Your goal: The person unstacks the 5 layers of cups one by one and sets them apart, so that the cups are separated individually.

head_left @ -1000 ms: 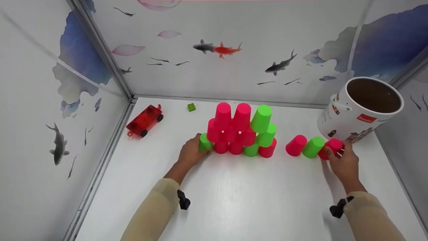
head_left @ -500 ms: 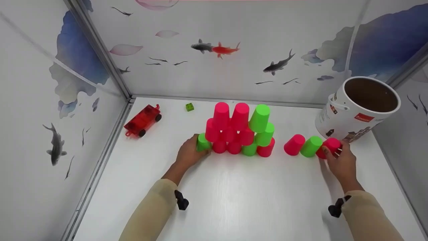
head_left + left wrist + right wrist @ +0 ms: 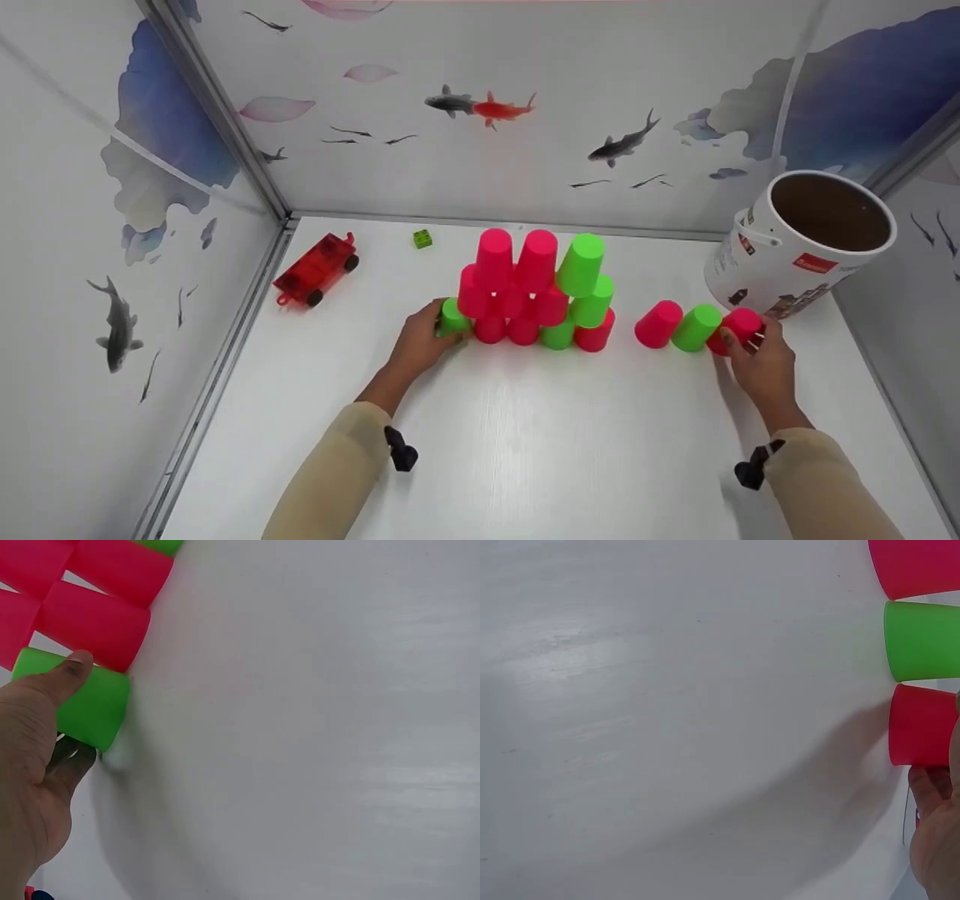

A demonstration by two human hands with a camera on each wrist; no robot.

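Note:
Pink and green plastic cups stand upside down on the white table, most of them in a three-tier stack [image 3: 512,298]. My left hand [image 3: 415,346] holds the green cup [image 3: 452,318] at the left end of the bottom tier; in the left wrist view its thumb [image 3: 73,675] lies across that cup's side. To the right of the stack, a pink cup [image 3: 659,324], a green cup [image 3: 697,328] and another pink cup [image 3: 741,321] form a short row. My right hand [image 3: 766,369] grips the row's rightmost pink cup, thumb in front, with some fingers hidden behind it.
A tall white bucket [image 3: 731,274] with a brown inside stands at the back right, close behind my right hand. At the back left are a red toy wagon [image 3: 316,270] and a small green block [image 3: 422,238]. Printed walls enclose the table's back and sides.
The whole head view has drifted slightly, so everything sits a little further left. Both hands keep hold of the same cups, and the stack looks unchanged.

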